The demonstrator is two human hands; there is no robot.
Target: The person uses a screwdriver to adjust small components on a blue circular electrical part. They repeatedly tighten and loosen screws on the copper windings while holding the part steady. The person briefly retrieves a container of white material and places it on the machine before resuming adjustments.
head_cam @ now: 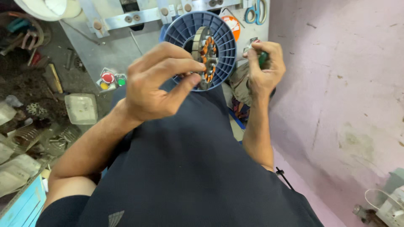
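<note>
Pinching wound stator (205, 56) in left hand (158, 82); right hand (265, 65) fisted, green object (263, 59) mostly hidden.

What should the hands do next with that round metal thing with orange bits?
Probably turn the round metal part a little with the left hand. Its fingertips pinch the part's edge in front of the blue spool, while the right hand grips a green-handled tool off to the side, not touching it.
</note>
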